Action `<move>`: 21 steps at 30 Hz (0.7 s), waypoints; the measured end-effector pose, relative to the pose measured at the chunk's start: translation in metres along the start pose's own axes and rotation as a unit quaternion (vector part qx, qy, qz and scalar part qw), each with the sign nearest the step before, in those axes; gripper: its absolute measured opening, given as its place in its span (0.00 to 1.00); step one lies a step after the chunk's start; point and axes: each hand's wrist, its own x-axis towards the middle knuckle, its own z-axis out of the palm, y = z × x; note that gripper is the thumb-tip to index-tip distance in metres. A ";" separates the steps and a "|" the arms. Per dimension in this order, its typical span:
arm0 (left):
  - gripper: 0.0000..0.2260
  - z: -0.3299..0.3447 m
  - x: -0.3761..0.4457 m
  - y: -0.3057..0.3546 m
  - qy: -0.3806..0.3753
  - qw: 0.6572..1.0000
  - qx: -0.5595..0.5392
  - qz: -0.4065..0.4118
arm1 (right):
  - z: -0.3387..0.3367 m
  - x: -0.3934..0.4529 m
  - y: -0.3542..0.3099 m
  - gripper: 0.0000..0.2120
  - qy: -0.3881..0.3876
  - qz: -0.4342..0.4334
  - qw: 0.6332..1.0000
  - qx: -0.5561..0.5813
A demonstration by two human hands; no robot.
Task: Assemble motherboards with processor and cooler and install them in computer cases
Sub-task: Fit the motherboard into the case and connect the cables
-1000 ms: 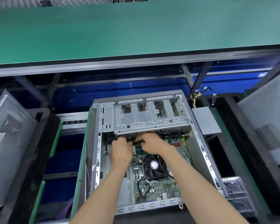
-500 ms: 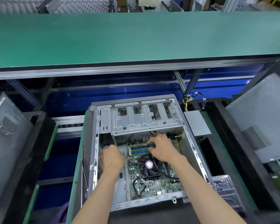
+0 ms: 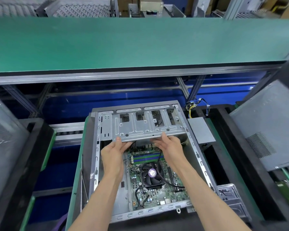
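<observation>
Both hands grip the drive cage [image 3: 147, 126] front lip, left hand [image 3: 113, 153] and right hand [image 3: 169, 146] spaced along its crosswise long axis. Motherboard [image 3: 158, 192] lies seated directly below the wrists inside the computer case [image 3: 198, 154].

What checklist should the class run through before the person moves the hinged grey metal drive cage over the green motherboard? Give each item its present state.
1. Both hands on the grey perforated metal drive cage: ok. The left hand and right hand hold its near edge, thumbs on top.
2. Green motherboard lying inside the open grey steel computer case: ok.
3. Black finned cooler with purple-labelled fan on the board: ok.
4. Black cable kept away from the fan: not ok, it crosses the fan's edge.
5. Connectors under the cage plugged in: cannot tell, hidden.
6. Board screws fitted: cannot tell, too small.
</observation>
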 end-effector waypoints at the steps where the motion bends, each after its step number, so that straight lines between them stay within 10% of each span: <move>1: 0.11 0.001 0.002 0.002 -0.001 1.000 0.007 0.000 | 0.001 0.002 -0.001 0.12 -0.005 -0.004 1.000 0.009; 9: 0.06 0.002 0.028 0.017 -0.006 0.985 0.169 0.027 | 0.002 0.024 -0.012 0.15 -0.023 -0.019 0.985 -0.169; 12: 0.09 -0.007 0.024 0.005 -0.049 0.943 0.328 0.029 | -0.014 0.018 -0.010 0.08 -0.057 -0.055 0.920 -0.383; 18: 0.07 -0.005 0.015 -0.008 -0.154 0.856 0.493 0.008 | -0.014 -0.007 -0.003 0.41 -0.267 -0.071 0.747 -0.605; 21: 0.09 -0.004 0.018 -0.010 -0.149 0.851 0.503 0.004 | -0.010 -0.009 -0.004 0.44 -0.283 -0.070 0.724 -0.625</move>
